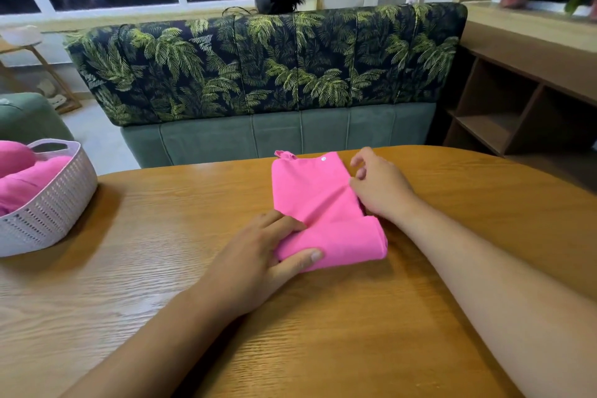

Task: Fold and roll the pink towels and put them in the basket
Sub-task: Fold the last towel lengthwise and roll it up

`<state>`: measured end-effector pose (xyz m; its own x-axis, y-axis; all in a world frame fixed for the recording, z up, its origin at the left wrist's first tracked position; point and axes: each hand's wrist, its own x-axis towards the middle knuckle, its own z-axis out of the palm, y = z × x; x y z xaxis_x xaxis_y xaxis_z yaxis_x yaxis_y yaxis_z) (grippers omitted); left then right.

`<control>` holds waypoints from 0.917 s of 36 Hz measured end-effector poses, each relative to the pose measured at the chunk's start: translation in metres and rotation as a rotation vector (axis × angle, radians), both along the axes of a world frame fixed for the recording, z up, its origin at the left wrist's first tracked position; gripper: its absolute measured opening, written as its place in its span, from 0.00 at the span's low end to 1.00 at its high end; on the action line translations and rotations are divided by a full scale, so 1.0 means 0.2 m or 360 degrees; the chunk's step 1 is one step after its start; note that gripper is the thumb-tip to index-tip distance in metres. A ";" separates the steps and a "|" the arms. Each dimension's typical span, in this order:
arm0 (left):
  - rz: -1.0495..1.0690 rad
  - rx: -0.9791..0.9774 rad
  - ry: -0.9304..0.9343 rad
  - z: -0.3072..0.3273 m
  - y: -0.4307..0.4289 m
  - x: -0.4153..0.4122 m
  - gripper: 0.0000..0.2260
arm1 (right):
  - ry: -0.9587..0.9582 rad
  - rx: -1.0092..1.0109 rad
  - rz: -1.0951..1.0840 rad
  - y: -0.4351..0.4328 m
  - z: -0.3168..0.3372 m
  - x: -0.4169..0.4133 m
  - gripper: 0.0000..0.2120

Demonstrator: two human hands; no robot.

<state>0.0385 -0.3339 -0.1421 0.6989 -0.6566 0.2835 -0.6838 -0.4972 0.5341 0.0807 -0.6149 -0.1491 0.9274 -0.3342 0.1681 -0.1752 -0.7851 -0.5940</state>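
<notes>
Pink towel [315, 194] mid-frame is part-rolled: your left hand [258, 257] pinches the roll, right hand [379, 187] rests loose-fingered on its edge; next, roll it up-frame.

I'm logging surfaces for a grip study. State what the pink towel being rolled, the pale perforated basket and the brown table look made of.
Pink towel: soft, matte cloth, likely microfibre or cotton; it creases and rolls.
Pale perforated basket: apparently moulded plastic; even rows of holes.
Brown table: wood or wood-look laminate, semi-gloss; grain lines and soft reflections.
</notes>
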 end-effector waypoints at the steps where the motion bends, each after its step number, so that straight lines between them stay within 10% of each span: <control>1: -0.0008 0.0001 0.0006 0.00 0.00 0.00 0.20 | -0.0055 0.0067 0.0085 -0.01 0.02 -0.03 0.13; 9: -0.0043 0.0238 0.0265 0.07 0.00 0.04 0.22 | 0.0035 0.0082 0.0986 0.05 0.10 -0.49 0.11; 19: -0.0202 0.0689 0.0591 0.09 -0.20 0.59 0.20 | -0.0046 0.0207 0.0901 0.04 -0.01 -0.48 0.19; 23: -0.0126 0.1130 0.0268 0.08 -0.33 0.69 0.30 | 0.0019 0.0189 0.0914 0.04 0.00 -0.46 0.16; 33: -0.0025 0.1093 -0.0100 -0.03 -0.60 0.77 0.38 | 0.0085 0.0398 0.0966 0.02 -0.01 -0.44 0.15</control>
<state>0.1927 -0.4545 -0.1487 0.6836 -0.7119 -0.1610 -0.7130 -0.6985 0.0607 -0.0064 -0.6111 -0.1520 0.9683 0.2279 0.1019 0.2210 -0.5930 -0.7743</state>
